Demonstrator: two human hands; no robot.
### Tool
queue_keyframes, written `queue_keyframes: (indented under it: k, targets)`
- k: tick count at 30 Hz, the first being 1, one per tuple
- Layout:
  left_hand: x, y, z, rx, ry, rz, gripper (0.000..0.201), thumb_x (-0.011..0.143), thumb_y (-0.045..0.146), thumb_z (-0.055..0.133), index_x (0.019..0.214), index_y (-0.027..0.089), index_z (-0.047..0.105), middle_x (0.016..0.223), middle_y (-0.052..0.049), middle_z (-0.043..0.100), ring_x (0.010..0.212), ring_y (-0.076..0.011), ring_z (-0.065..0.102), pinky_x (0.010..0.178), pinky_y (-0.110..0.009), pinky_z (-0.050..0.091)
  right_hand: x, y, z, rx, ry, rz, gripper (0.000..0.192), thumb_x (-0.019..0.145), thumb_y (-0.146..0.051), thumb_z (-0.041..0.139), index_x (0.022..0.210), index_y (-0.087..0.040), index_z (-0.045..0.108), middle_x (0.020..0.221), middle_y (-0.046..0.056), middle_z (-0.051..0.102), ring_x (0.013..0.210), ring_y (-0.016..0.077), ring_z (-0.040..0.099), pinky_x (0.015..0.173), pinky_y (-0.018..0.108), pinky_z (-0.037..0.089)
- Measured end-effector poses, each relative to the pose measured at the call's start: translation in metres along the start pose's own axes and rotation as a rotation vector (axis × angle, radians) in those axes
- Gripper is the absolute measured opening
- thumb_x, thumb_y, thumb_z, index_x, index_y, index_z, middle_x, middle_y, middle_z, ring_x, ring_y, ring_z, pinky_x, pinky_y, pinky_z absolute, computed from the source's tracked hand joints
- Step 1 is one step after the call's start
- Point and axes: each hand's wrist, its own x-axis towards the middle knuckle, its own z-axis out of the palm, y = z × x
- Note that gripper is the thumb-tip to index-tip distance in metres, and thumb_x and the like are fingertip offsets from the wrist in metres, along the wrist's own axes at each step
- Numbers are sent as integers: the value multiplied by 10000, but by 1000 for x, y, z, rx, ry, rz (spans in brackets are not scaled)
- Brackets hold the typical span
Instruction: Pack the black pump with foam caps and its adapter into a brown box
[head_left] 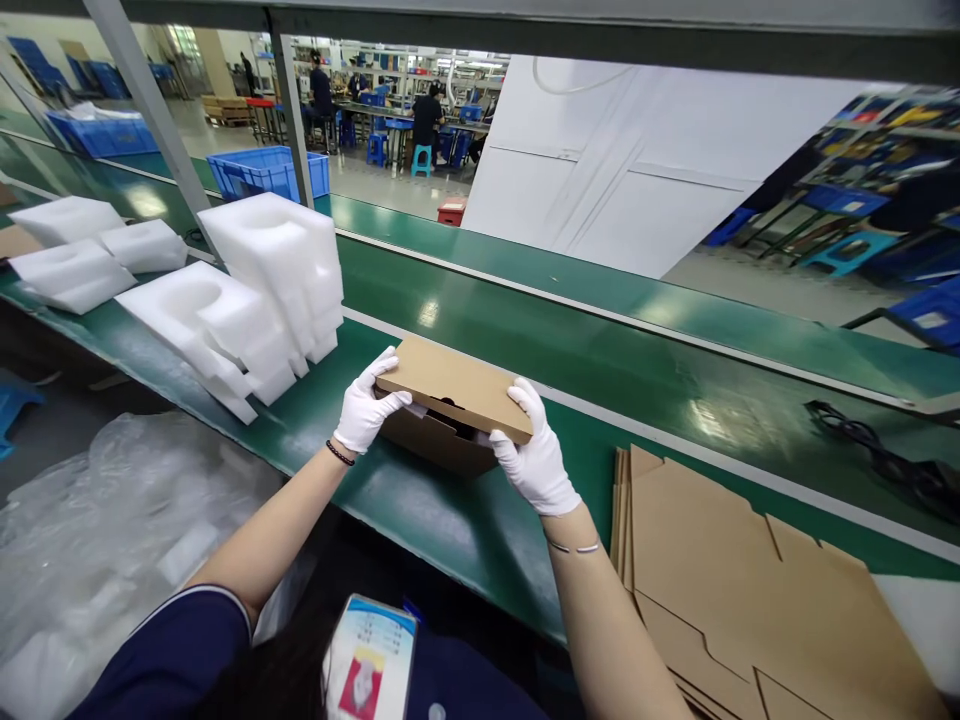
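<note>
Both gloved hands hold a small cardboard box [450, 410] at the near edge of the green table [600, 370]. The left hand [365, 408] has its grip closed on the box's left end, fingers over the lid; the right hand [535, 450] is closed on the right corner. The lid sits slightly ajar. White foam inserts [255, 300] are stacked just left, flat cardboard blanks [750, 590] lie to the right
</note>
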Motion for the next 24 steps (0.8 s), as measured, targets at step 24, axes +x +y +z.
queue_keyframes:
  k: [24]
  targets:
    - [-11,-23,-10,290,-54,399,663,880,613,903,1364,242,642,1582,-222,596,1496,-396,578,1201,-634,530,0,-4,-8,-94,35,-135,695,1109,-635,536,1619,-175,431,1587,260,556,1415,380,638,1015,508,679]
